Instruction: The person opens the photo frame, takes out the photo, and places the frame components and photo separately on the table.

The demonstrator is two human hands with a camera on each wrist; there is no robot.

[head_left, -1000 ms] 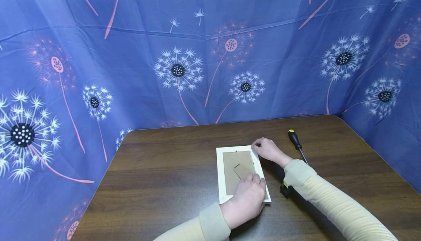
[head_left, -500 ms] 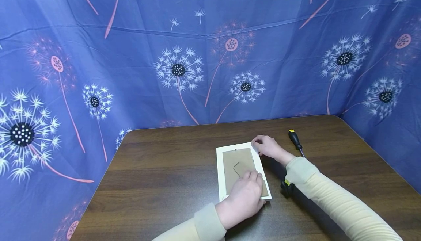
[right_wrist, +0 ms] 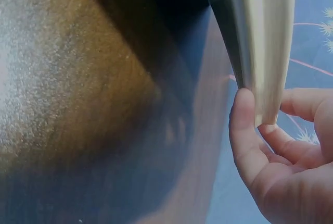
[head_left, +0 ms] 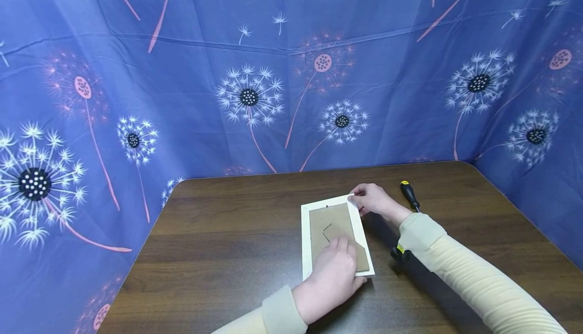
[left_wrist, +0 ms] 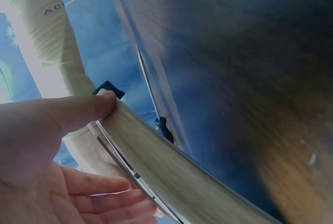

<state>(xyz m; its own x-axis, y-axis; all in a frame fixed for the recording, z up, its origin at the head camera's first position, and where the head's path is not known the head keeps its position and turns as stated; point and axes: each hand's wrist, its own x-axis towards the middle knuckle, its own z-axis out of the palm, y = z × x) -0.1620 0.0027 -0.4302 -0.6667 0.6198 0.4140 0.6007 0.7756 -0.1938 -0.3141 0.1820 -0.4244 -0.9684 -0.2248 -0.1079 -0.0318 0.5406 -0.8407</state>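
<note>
A white picture frame (head_left: 306,243) lies back side up, its brown backing board (head_left: 332,218) showing, with a thin bent line near the middle. My right hand (head_left: 375,203) pinches the far right corner, which is raised from the table; in the right wrist view, thumb and fingers hold opposite faces of the frame (right_wrist: 270,52). At the near end, my left hand (head_left: 329,276) holds the frame, fingers over the backing board and thumb at the outer edge. The left wrist view shows that thumb (left_wrist: 83,112) on the frame's side and a narrow gap beside the backing.
A black screwdriver (head_left: 408,192) with a yellow cap lies at the back right, partly hidden by the right sleeve (head_left: 421,238). A black and yellow object (head_left: 400,253) sits below that forearm. Blue dandelion cloth (head_left: 291,121) hangs behind the brown wooden table (head_left: 218,243).
The far right corner of the picture frame has risen with my right hand. My left hand has shifted slightly left across the backing board, with its thumb staying by the near edge.
</note>
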